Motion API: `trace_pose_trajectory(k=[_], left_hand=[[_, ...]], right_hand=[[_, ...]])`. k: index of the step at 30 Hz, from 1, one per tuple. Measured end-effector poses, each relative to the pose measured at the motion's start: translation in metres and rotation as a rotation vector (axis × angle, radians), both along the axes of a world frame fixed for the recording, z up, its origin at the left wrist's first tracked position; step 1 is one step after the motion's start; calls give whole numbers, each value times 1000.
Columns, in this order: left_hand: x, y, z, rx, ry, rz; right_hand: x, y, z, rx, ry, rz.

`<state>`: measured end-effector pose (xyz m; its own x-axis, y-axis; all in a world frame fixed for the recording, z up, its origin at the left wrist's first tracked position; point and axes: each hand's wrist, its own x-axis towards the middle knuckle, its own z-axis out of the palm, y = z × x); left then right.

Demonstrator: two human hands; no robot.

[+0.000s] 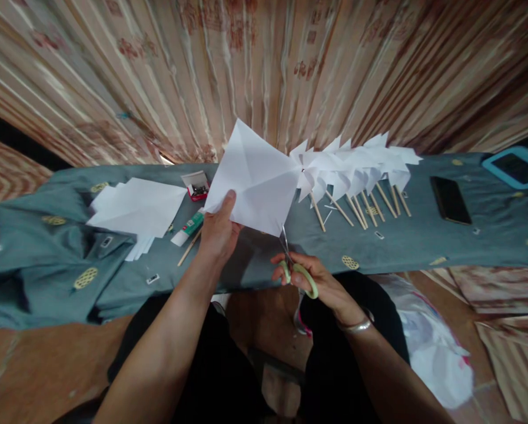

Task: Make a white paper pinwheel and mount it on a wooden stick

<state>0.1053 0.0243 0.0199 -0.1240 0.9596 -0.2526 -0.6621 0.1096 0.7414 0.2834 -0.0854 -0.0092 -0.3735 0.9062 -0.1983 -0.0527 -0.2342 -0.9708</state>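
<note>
A creased square sheet of white paper [257, 176] is pinched at its lower left corner by my left hand [219, 232], thumb on top. My right hand [316, 277] grips a pair of scissors [305, 280] with pale green handles. The scissor blades point up and meet the sheet's lower corner; whether paper lies between them I cannot tell. Right behind the sheet lies a row of white paper pinwheels [356, 168] on wooden sticks, overlapping one another.
To the left lie a stack of white paper [142, 206], narrow paper strips [140, 247], a small red box [196, 187], a green-and-white tube [188, 228] and a loose stick [188, 247]. A black phone [450, 200] and a blue-framed tablet [517, 166] lie right. A plastic bag [435, 347] sits on the floor.
</note>
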Motion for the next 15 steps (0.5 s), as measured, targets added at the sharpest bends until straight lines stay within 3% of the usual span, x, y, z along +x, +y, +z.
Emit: trace_pose_trajectory(k=[9,15], left_hand=[[7,-5,-6,54,63,-15],[1,1,-4,93,127,84]], right_hand=[[1,2,-2,-30,-4,1],[7,-3,-2,-215,-6,149]])
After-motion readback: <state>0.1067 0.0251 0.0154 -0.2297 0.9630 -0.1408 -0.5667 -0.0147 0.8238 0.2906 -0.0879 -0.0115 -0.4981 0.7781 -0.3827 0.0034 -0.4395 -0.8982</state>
